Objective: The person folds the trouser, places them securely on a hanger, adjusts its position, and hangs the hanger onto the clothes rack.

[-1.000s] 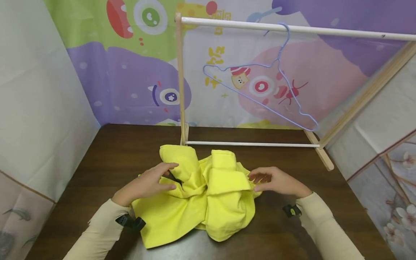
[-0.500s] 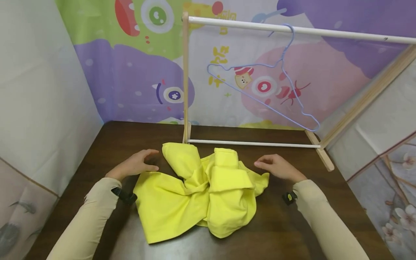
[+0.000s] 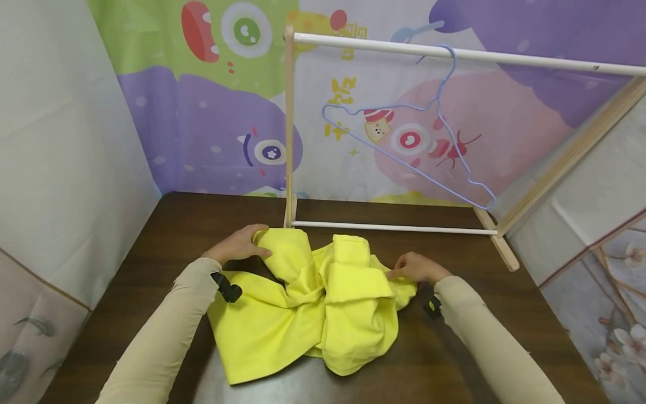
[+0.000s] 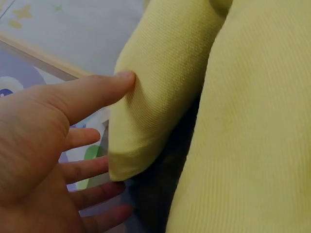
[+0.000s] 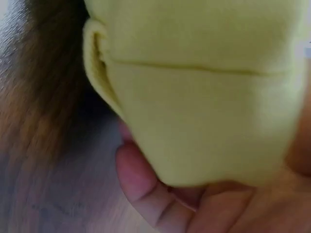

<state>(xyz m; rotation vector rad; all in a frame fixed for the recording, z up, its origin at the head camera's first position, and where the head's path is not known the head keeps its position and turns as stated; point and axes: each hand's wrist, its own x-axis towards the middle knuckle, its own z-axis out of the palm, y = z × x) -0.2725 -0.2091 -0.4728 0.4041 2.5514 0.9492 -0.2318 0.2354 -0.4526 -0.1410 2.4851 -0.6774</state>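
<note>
A bunched-up yellow garment (image 3: 267, 331), its fabric finely ribbed, lies twisted in the middle on the dark table. My left hand (image 3: 236, 246) is at its back left folded end. In the left wrist view the thumb (image 4: 99, 92) touches the cloth, while the other fingers are spread, nearly straight, beside and below the fold. At the garment's right side is my right hand (image 3: 420, 267). In the right wrist view its fingers (image 5: 141, 177) curl under a seamed edge of the yellow cloth (image 5: 204, 126); the thumb is mostly hidden.
Behind the garment stands a wooden rack with a white top bar (image 3: 373, 46) and a lower bar (image 3: 393, 227). A light blue wire hanger (image 3: 404, 165) hangs from the top bar. Cartoon-printed cloth (image 3: 217, 129) covers the back; pale panels (image 3: 60, 140) flank the dark wooden table (image 3: 151, 247).
Both hands first moved outward off the garment, then came back in: the left to the back left fold, the right to the right edge, which it now grips. The garment has barely shifted.
</note>
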